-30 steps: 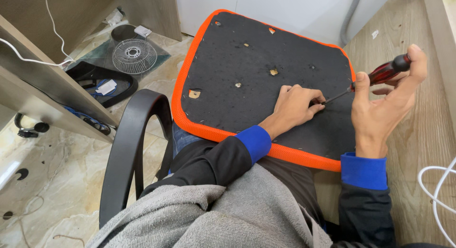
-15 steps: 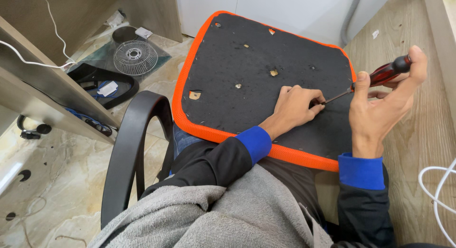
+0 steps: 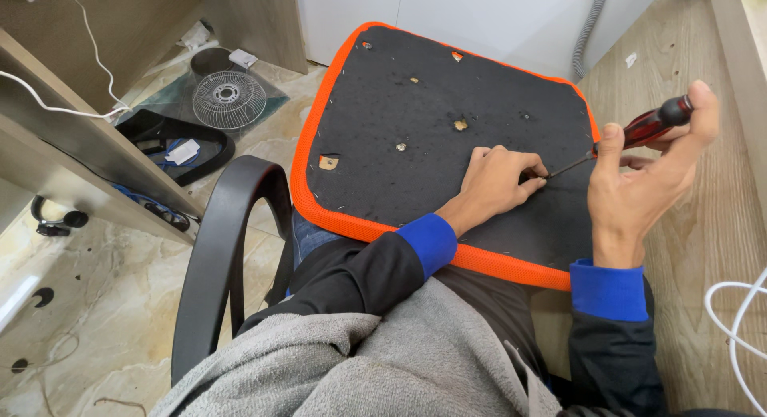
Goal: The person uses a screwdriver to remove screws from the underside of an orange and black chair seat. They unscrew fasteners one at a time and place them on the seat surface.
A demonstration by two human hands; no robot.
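An upturned chair seat (image 3: 415, 105), black underneath with an orange mesh rim, rests on my lap. My left hand (image 3: 495, 177) lies on its black fabric, fingertips pinched at the tip of a screwdriver. My right hand (image 3: 639, 185) grips the red and black screwdriver (image 3: 639, 129) by its handle, with the thin shaft angled down to the left toward those fingertips. What sits under the tip is hidden by my fingers. Small holes and staples dot the fabric.
A black chair armrest (image 3: 228, 241) curves at my left. A white fan grille (image 3: 228, 89) and black parts lie on the tiled floor under a wooden desk (image 3: 72, 145). A wooden surface (image 3: 703, 225) with a white cable (image 3: 731, 321) is at my right.
The hands and screwdriver stay in nearly the same place; the view has shifted slightly, and my right hand has dropped a little.
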